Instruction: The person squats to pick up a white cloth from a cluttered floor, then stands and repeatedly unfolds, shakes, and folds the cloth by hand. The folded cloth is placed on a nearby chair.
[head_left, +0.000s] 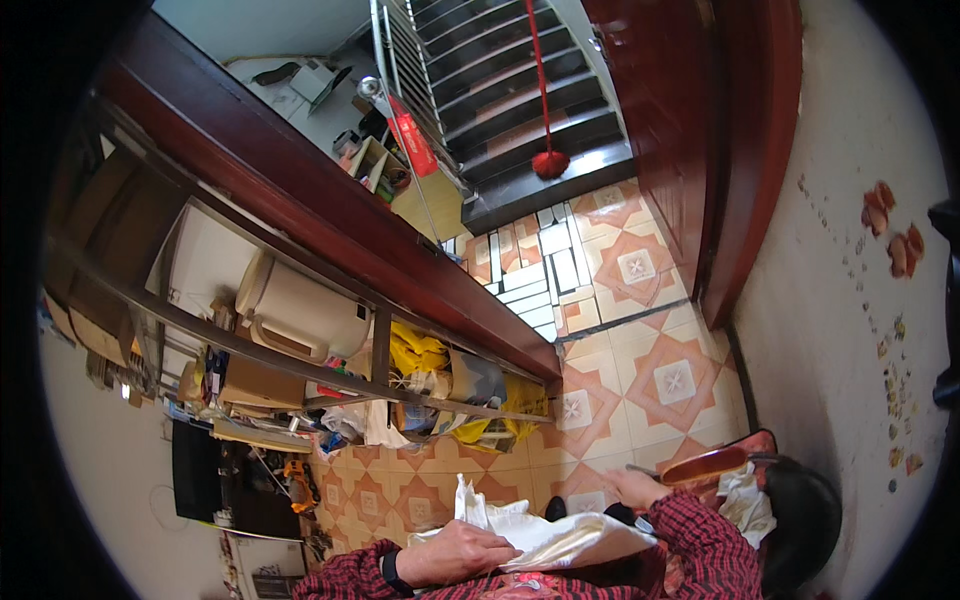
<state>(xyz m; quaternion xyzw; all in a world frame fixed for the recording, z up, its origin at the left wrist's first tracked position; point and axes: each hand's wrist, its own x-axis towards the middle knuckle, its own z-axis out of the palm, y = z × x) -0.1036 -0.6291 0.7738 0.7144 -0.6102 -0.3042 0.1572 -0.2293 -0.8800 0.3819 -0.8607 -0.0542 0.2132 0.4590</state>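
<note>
A bunched white cloth lies across my lap, its folded edge raised toward the floor. My left hand, with a dark band on the wrist, grips the cloth's near left part. To the right of the cloth, my right hand reaches forward beside a reddish-brown oval tray-like thing. A short dark bar sticks out close to its fingers. Nothing shows in that hand, but its underside is hidden. Another crumpled whitish cloth rests by my right forearm.
A metal-framed rack holding a beige plastic case, boxes and yellow bags stands at the left. Ahead, a doorway with a dark red door opens toward stairs and a red broom. A black rounded object is at my right.
</note>
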